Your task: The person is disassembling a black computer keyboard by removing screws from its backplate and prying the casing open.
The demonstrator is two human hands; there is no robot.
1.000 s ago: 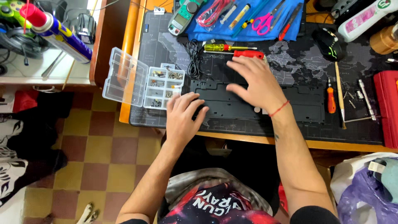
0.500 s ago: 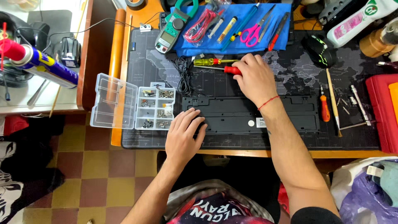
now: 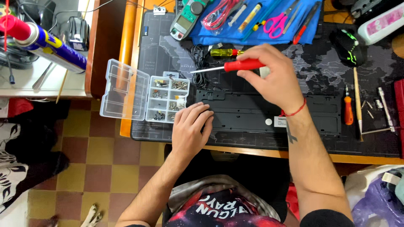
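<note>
A long black keyboard lies face down on a dark desk mat printed with a map. My left hand rests flat on the keyboard's left end, fingers together, holding nothing. My right hand is raised above the keyboard and grips a red-handled screwdriver whose shaft points left. A yellow-handled screwdriver lies on the mat just behind it.
An open clear parts box with small screws sits at the mat's left edge. A blue cloth at the back carries a meter, pink scissors and tools. A black mouse, an orange screwdriver and loose bits lie right. A spray can stands far left.
My right hand reached back to the red screwdriver on the mat, picked it up and lifted it over the keyboard. My left hand stayed on the keyboard's left end.
</note>
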